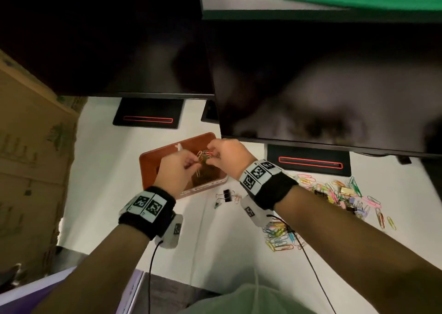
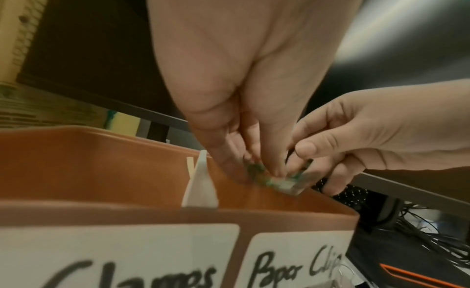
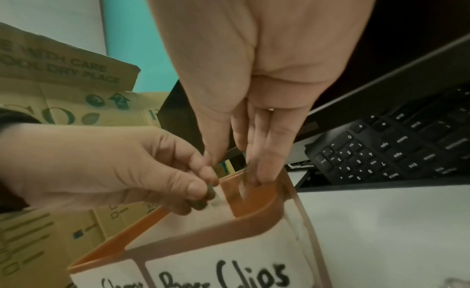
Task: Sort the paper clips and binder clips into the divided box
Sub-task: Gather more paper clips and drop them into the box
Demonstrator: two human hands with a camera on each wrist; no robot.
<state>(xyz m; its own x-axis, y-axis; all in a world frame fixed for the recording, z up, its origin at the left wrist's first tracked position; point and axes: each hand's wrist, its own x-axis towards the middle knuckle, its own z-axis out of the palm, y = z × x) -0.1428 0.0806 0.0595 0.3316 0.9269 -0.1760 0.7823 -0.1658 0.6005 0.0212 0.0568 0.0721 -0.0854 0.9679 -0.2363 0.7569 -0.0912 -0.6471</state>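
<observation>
Both hands meet above the brown divided box [image 1: 153, 160], over its right compartment. My left hand [image 1: 178, 170] and my right hand [image 1: 227, 154] each pinch a tangled bunch of coloured paper clips [image 1: 205, 157] held between them. In the left wrist view the bunch [image 2: 277, 181] is blurred at the fingertips above the box rim [image 2: 254, 212]. A white divider [image 2: 201, 187] splits the box; front labels read "Clamps" and "Paper Clips" [image 3: 223, 274]. A black binder clip [image 1: 226, 195] lies on the desk just in front of the box.
Loose coloured paper clips with a few binder clips lie in a heap [image 1: 344, 194] at the right and a smaller heap [image 1: 279, 237] near my right forearm. Two dark monitors [image 1: 323, 86] overhang the desk behind the box. Cardboard cartons [image 1: 31, 151] stand at the left. A black keyboard [image 3: 396, 145] lies under the right monitor.
</observation>
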